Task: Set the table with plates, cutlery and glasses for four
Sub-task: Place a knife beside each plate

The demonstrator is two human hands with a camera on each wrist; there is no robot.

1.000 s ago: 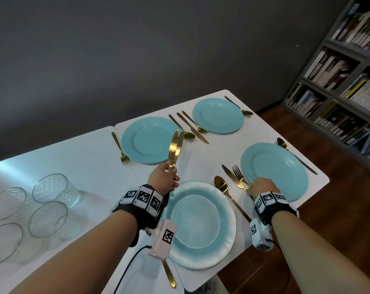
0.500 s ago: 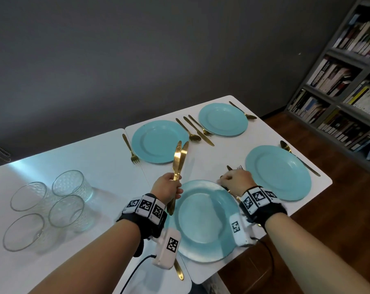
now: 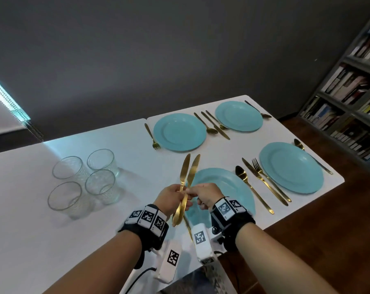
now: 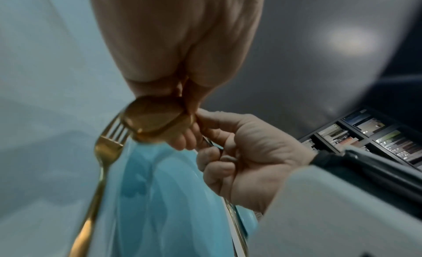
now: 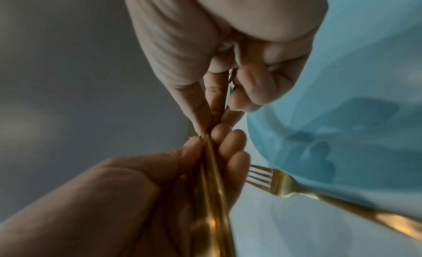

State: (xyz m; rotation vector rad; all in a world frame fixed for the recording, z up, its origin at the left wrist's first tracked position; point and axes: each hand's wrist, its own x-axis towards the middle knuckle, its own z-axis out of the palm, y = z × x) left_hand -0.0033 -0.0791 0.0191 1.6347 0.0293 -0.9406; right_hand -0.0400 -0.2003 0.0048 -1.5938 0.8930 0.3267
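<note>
The left hand (image 3: 170, 197) holds two gold knives (image 3: 189, 172) upright, fingers curled round the handles, blades fanning toward twelve o'clock above the near plate (image 3: 228, 183). The right hand (image 3: 207, 197) meets it from three o'clock, thumb and forefinger pinching one handle just beside the left hand's grip; its other fingers curl in.

The step looks like drawing one knife out of the pair. To do it well, the left hand should loosen only slightly, so the other knife does not slide out with it. The knife is best pulled along its own length, away from the plate rim, with the blade tip kept off the china.

A fork (image 4: 107, 147) lies on the table (image 3: 95, 240) at the plate's nine o'clock, a spoon (image 3: 249, 185) at three o'clock. Four glasses (image 3: 84, 181) wait clustered at ten o'clock. Three more plates (image 3: 290, 166) sit beyond, already with cutlery.
</note>
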